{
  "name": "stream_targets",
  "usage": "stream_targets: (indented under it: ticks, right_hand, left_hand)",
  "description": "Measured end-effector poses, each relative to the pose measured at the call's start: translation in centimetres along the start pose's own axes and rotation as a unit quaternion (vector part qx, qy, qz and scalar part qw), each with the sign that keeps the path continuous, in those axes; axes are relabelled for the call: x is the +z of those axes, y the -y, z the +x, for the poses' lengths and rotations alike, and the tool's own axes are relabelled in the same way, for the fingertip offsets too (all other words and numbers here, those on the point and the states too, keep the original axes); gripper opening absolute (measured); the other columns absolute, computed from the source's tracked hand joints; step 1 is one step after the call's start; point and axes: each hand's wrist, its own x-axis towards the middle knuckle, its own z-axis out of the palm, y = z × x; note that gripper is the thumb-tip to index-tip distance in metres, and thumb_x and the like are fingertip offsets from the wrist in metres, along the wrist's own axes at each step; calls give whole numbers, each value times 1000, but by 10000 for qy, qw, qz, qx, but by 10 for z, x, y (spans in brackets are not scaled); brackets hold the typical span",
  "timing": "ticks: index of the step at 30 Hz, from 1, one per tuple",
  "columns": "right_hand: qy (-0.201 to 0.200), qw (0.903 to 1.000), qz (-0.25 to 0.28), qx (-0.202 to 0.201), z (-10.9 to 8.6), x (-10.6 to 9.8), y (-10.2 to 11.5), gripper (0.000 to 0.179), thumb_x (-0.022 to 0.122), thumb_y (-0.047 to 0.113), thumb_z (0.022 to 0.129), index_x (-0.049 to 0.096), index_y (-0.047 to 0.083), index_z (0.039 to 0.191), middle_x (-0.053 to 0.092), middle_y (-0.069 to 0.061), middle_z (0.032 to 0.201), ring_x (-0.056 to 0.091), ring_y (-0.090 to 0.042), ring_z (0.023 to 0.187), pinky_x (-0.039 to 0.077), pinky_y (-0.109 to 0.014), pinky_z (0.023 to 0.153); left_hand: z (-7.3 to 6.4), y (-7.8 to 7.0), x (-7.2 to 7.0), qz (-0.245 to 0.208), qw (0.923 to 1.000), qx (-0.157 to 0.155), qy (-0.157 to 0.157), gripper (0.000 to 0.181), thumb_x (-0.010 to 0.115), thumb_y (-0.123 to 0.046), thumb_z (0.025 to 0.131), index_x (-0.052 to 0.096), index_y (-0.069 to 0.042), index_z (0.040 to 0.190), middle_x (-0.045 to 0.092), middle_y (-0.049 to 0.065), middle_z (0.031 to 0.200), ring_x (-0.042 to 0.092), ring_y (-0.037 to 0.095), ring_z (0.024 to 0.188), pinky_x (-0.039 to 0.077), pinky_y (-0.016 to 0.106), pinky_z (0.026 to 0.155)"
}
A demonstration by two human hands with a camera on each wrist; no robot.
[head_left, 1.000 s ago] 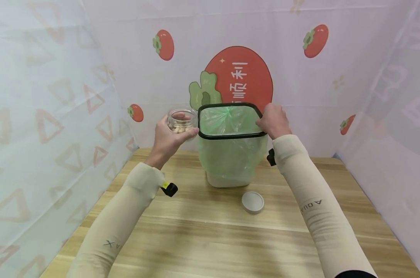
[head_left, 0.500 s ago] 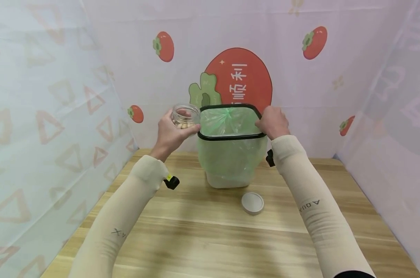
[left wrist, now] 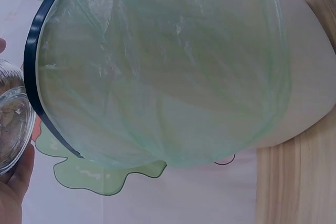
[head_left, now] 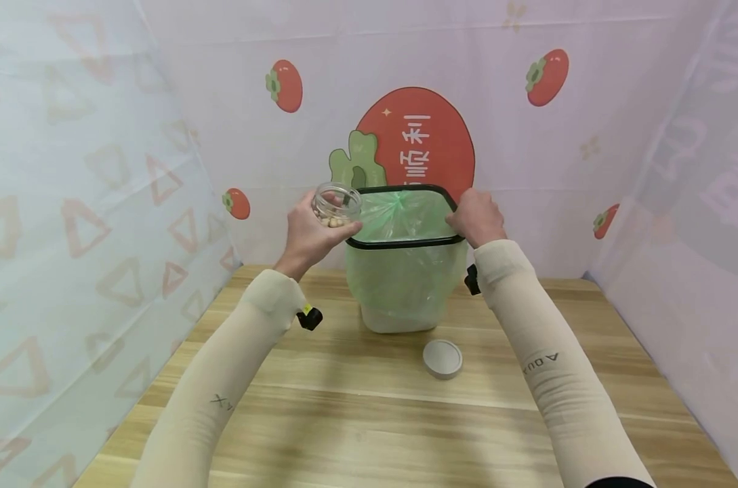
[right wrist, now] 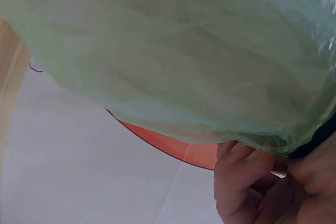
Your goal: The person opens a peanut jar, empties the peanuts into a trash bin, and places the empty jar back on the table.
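L hand [head_left: 310, 237], L of ctr in head view, had fingers + thumb curled round clear jar [head_left: 337, 205] w/ pale bits in it, right by bin's L rim; couldn't tell if touching. Bin [head_left: 399, 320], ctr frame, wore green liner [head_left: 405, 281] under blk rim [head_left: 408, 243]. White lid [head_left: 442, 358] lay lower ctr on table [head_left: 344, 434]. R hand [head_left: 480, 218], R of ctr, gripped rim's R side, fingers bent.

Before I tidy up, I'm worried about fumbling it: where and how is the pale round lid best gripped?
I'd pinch the lid by opposite points of its outer edge, coming down from above on the near side. It lies flat on the table, so only its top and low edge offer a hold, and the lined bin stands just behind it.
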Motion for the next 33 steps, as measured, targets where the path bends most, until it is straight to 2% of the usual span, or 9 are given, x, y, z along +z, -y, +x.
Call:
stream_targets:
  ticks: [7,13,18,25,33]
  right_hand:
    - [24,9999,74,-87,1,0,-1,23,63,23,98,65,2,92,67,-19,98,62,-33,86,53,-46,68]
    - [32,9999,129,-53,1,1,-1,25,64,24,98,67,0,96,68,-20,101,63,-34,89,55,-47,73]
    - [-25,9999,118,-83,2,2,-2,23,64,23,98,67,0,94,69,-20,100,64,-33,86,55,-46,70]
    - [-63,9998,117,-114,0,2,-1,22,64,21,98,68,-1,94,69,-20,99,63,-31,84,53,-45,68]
    - [-45,9999,160,-47,0,2,-1,25,65,22,99,69,-2,99,69,-20,102,63,-32,88,55,-47,73]
  left_hand:
    - [4,-2,6,149,9999,62,-25,67,95,-24,74,61,-2,127,71,12,116,72,21,100,61,23,81]
    - [6,-4,11,209,9997,101,-4,65,95,-23,73,61,-3,124,71,11,113,73,20,92,61,21,76]
    - [7,-8,17,442,9988,148,133,65,95,-25,74,60,-4,125,72,12,115,72,21,90,63,30,79]
    - [10,-11,24,950,9935,557,277,77,95,-26,73,58,-2,136,71,17,121,72,26,101,64,41,89]
    - [11,-11,33,1184,9888,850,314,72,95,-24,69,61,-2,129,70,15,114,69,28,100,62,41,87]
